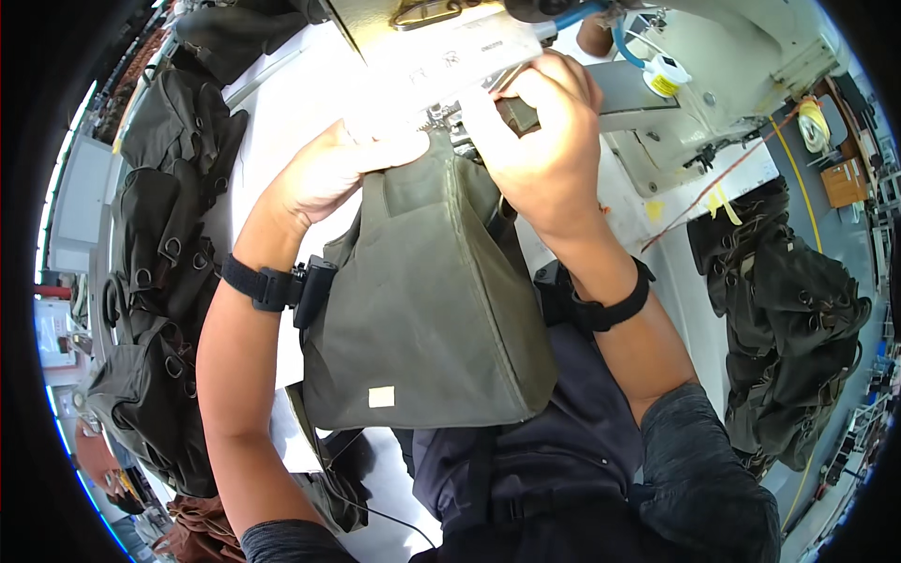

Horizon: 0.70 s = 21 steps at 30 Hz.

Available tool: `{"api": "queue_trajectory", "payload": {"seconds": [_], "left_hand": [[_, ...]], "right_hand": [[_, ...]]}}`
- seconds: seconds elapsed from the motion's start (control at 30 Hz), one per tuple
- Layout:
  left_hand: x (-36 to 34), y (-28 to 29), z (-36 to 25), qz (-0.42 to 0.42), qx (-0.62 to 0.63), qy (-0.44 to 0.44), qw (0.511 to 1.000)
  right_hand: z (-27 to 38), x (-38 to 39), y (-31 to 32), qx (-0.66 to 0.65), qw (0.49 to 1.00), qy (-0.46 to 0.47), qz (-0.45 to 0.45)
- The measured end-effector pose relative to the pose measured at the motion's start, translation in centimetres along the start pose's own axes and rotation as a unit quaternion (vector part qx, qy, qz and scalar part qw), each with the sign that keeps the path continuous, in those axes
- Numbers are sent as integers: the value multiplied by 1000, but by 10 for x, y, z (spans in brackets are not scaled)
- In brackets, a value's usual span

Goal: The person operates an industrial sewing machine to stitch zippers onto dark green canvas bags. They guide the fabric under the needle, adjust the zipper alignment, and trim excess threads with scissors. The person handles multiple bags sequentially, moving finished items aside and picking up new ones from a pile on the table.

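A dark olive fabric bag [422, 291] hangs from a sewing machine [469, 61] toward my lap, its narrow top edge under the presser foot [441, 117]. A pale label sits low on its front panel. My left hand [328, 174] holds the bag's top edge left of the foot, thumb laid on the fabric, other fingers mostly hidden. My right hand [549, 141] is curled closed just right of the needle area. A bit of olive fabric [519, 114] shows between its thumb and fingers, but what the fingertips grip is hidden.
Several similar dark bags [164, 253] are heaped along the left, and more bags [788, 319] hang at the right. The machine's body [751, 66] rises at the upper right. A small white bottle with a yellow label [664, 77] stands by it. A thin dark red cord [699, 197] crosses the table.
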<state>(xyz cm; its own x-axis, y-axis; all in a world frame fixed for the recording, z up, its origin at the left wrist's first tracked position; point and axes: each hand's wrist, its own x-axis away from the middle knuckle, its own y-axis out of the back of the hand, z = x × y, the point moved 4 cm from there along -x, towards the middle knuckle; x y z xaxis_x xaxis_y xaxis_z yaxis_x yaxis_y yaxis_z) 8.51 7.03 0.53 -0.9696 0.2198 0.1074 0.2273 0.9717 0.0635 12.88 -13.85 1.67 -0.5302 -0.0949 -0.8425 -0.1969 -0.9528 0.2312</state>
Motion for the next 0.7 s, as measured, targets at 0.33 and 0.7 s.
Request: {"api": "queue_trajectory", "payload": {"seconds": [0.33,0.7], "left_hand": [[-7,11,3,52,67,-16,996],[-5,9,7,24,79,-18,996]], "right_hand": [[0,2,1,-12,1000,-8,23],[2,-1,10,-37,997,-24,67]]}}
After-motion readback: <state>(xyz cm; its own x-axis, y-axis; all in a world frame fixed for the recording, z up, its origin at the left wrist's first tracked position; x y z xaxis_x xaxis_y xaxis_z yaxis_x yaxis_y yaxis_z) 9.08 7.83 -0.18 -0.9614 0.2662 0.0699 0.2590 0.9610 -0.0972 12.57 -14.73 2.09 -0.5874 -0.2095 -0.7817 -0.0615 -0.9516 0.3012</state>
